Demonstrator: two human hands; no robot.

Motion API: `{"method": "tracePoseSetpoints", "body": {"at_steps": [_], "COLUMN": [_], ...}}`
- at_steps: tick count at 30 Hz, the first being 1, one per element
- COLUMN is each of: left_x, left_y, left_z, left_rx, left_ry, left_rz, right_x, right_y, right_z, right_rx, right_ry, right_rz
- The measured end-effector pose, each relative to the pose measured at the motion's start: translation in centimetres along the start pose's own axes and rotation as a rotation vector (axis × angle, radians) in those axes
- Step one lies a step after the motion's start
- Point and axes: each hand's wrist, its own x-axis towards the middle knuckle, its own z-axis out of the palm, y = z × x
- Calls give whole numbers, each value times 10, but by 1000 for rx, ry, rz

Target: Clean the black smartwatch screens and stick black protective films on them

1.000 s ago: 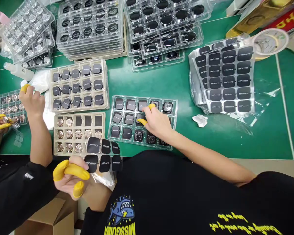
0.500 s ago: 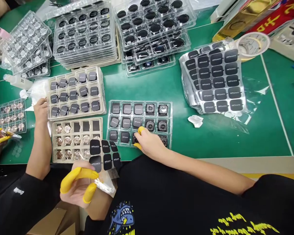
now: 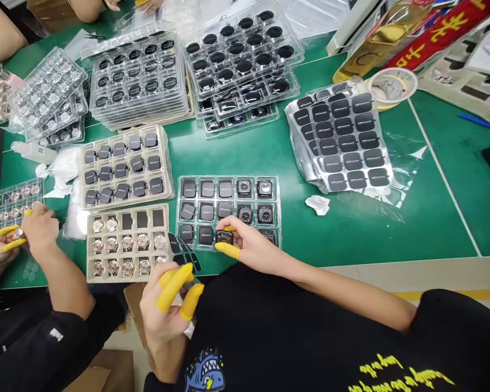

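Two-handed: pinching dark watch (image 3: 224, 237) by edges w/ R hand (image 3: 251, 243) at clear tray (image 3: 253, 177), prob. sparing its face, + clasping label sheet (image 3: 175, 244) w/ curled L hand (image 3: 165, 305), prob. for access.

Far right, a glossy golden package (image 3: 373, 41) lies beside a long red strip with yellow characters (image 3: 436, 38), a wide ring of pale tape (image 3: 393, 102) right in front! Nearer, a crumpled white paper scrap (image 3: 317, 204) sits on the green tabletop (image 3: 424, 228); over left, a small translucent white plastic bottle (image 3: 32, 152) lies on its side.
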Motion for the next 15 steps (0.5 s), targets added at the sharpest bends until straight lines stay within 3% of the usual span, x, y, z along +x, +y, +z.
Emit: {"method": "tracePoseSetpoints", "body": {"at_steps": [3, 5, 9, 15], "left_x": [8, 19, 24, 19], "left_y": [5, 3, -2, -6], "left_z": [17, 21, 22, 23], "left_rx": [100, 154, 209, 259], "left_ry": [1, 9, 43, 12], "left_rz": [126, 215, 261, 291], "right_x": [-3, -3, -1, -3], "right_y": [-29, -46, -62, -61], "right_z": [-3, -5, -13, -20], "right_rx": [426, 533, 447, 286], "right_ry": [11, -8, -74, -99], "right_rz": [-94, -121, -115, -172]}}
